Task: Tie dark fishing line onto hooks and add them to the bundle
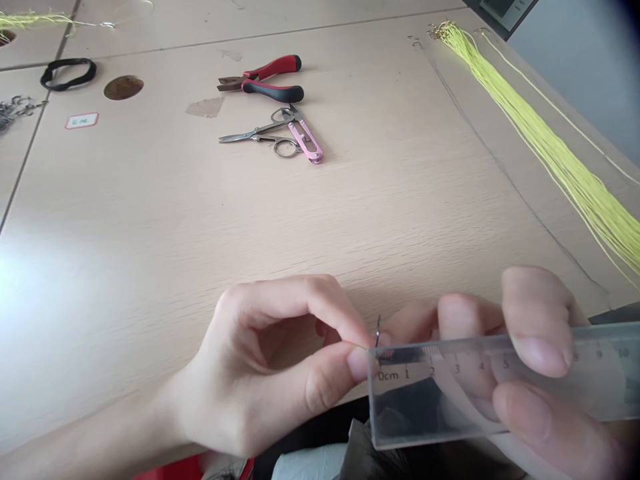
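My right hand (535, 373) grips a clear plastic ruler (425, 413) marked in centimetres, its fingers and thumb on both faces. The ruler's zero end touches the fingertips of my left hand (300, 360). Thumb and index finger of the left hand are pinched together there. A thin dark wire-like piece (378, 330) sticks up at the ruler's top edge beside the zero mark, between the fingertips of both hands. Its lower part is hidden by the fingers and ruler, so its kind is unclear.
Red-and-black pliers (273, 79), small scissors (257, 135) and pink thread snips (306, 139) lie farther back. A bundle of yellow cords (545, 127) runs down the right side, beside a thin grey line (493, 157). A black band (69, 73) and metal bits (17, 112) lie left.
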{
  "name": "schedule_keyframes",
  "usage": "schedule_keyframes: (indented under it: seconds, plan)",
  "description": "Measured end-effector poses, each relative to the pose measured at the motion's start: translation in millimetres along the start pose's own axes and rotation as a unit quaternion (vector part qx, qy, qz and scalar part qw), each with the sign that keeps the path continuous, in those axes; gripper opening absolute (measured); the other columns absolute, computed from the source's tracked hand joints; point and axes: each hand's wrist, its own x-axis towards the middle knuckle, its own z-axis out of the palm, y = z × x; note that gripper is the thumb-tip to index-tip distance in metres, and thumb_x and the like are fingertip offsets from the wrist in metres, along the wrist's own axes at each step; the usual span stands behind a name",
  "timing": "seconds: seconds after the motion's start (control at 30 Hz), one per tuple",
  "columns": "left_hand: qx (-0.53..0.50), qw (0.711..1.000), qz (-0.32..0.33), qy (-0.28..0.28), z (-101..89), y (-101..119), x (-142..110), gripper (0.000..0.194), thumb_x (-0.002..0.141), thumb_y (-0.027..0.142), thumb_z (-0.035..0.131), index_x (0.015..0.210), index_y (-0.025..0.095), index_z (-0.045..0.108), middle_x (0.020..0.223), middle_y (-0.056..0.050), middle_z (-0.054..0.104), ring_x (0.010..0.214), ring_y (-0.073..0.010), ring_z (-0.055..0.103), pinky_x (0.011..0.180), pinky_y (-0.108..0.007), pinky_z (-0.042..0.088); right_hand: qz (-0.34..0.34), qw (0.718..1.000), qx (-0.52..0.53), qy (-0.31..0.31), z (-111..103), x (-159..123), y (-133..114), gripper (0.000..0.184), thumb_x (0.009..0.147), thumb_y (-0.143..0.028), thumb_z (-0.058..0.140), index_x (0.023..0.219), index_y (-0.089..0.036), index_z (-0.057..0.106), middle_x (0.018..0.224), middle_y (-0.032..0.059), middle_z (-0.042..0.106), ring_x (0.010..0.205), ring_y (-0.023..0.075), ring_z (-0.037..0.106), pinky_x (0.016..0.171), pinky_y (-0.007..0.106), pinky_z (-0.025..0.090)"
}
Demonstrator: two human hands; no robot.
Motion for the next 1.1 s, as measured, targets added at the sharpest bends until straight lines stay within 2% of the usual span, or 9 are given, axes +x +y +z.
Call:
schedule_keyframes:
  seconds: [0.13, 0.3, 0.4, 0.43, 0.57, 0.63, 0.77, 0.87, 1.1]
  plan:
    - [0.011, 1.000, -0.001, 0.000, 0.6, 0.4, 0.2, 0.011, 0.074, 0.006, 0.063, 0.074, 0.015, 0.070, 0.062, -0.003, 0.062, 0.055, -0.0123, 0.056, 0.048, -0.023, 0.048, -0.016, 0.999, -0.027, -0.016, 0.0, 2.0, -1.1, 0.041, 0.062, -0.032, 0.076, 0.088, -0.036, 0.045, 0.094, 0.0005, 0.066, 0.099, 0.0284, 0.063, 0.086, 0.046, 0.051]
    - [0.010, 1.000, 0.003, 0.000, 0.6, -0.5, 0.2, 0.010, 0.075, 0.006, 0.063, 0.073, 0.014, 0.069, 0.062, -0.003, 0.061, 0.055, -0.0112, 0.055, 0.049, -0.022, 0.048, -0.034, 0.998, 0.007, 0.051, 6.1, 3.3, 5.0, 0.041, 0.063, -0.031, 0.076, 0.086, -0.035, 0.043, 0.075, -0.0025, 0.063, 0.093, 0.0257, 0.065, 0.082, 0.042, 0.052]
    - [0.009, 1.000, 0.001, 0.000, 0.8, -0.6, 0.9, 0.010, 0.075, 0.006, 0.063, 0.074, 0.014, 0.069, 0.063, -0.003, 0.061, 0.056, -0.0115, 0.055, 0.050, -0.022, 0.048, -0.029, 0.997, 0.006, 0.068, 8.5, 3.7, 7.0, 0.036, 0.065, -0.035, 0.074, 0.085, -0.034, 0.044, 0.091, 0.0019, 0.067, 0.088, 0.0272, 0.066, 0.077, 0.044, 0.053]
    - [0.010, 1.000, 0.001, 0.000, 0.8, -0.6, 1.1, 0.010, 0.075, 0.006, 0.063, 0.074, 0.014, 0.069, 0.063, -0.003, 0.061, 0.056, -0.0118, 0.055, 0.049, -0.023, 0.048, -0.026, 0.998, 0.008, 0.063, 8.4, 4.2, 7.0, 0.036, 0.065, -0.035, 0.075, 0.083, -0.033, 0.044, 0.089, 0.0019, 0.067, 0.086, 0.0269, 0.066, 0.073, 0.043, 0.054]
    - [0.010, 1.000, 0.001, -0.001, 0.4, 0.0, 0.7, 0.010, 0.075, 0.008, 0.063, 0.075, 0.015, 0.070, 0.062, -0.004, 0.061, 0.055, -0.0127, 0.055, 0.048, -0.024, 0.047, -0.041, 0.995, 0.025, 0.091, 9.7, 6.6, 5.0, 0.039, 0.059, -0.031, 0.079, 0.077, -0.031, 0.044, 0.054, -0.0043, 0.048, 0.072, 0.0216, 0.062, 0.063, 0.034, 0.054]
    - [0.006, 1.000, 0.003, -0.001, 0.1, 0.2, 0.1, 0.010, 0.076, 0.008, 0.063, 0.075, 0.015, 0.071, 0.061, -0.004, 0.061, 0.054, -0.0125, 0.055, 0.047, -0.023, 0.047, -0.046, 0.992, 0.026, 0.117, 15.7, 7.1, 3.3, 0.039, 0.058, -0.032, 0.080, 0.075, -0.029, 0.045, 0.052, -0.0048, 0.041, 0.068, 0.0203, 0.058, 0.059, 0.033, 0.053]
    - [0.004, 1.000, 0.001, -0.003, 0.6, 0.3, -0.6, 0.010, 0.076, 0.008, 0.063, 0.075, 0.015, 0.070, 0.062, -0.004, 0.061, 0.055, -0.0126, 0.055, 0.048, -0.024, 0.047, -0.047, 0.979, 0.065, 0.185, 31.8, 6.3, 1.4, 0.039, 0.057, -0.034, 0.080, 0.074, -0.028, 0.046, 0.058, -0.0037, 0.040, 0.069, 0.0194, 0.054, 0.059, 0.033, 0.050]
    - [0.008, 1.000, -0.004, -0.002, 1.1, 0.5, -0.4, 0.010, 0.076, 0.008, 0.063, 0.074, 0.015, 0.070, 0.062, -0.003, 0.061, 0.054, -0.0121, 0.054, 0.048, -0.023, 0.047, -0.040, 0.982, 0.072, 0.168, 32.5, 6.6, 3.1, 0.036, 0.060, -0.035, 0.079, 0.075, -0.030, 0.046, 0.056, -0.0041, 0.040, 0.069, 0.0186, 0.054, 0.060, 0.031, 0.050]
    - [0.006, 1.000, -0.001, 0.001, 0.2, 0.5, -0.3, 0.010, 0.075, 0.007, 0.064, 0.074, 0.015, 0.070, 0.061, -0.004, 0.060, 0.054, -0.0117, 0.054, 0.047, -0.022, 0.047, -0.071, 0.989, -0.001, 0.126, 12.5, 11.9, 8.7, 0.039, 0.057, -0.036, 0.080, 0.075, -0.030, 0.046, 0.049, -0.0049, 0.033, 0.058, 0.0212, 0.053, 0.048, 0.033, 0.048]
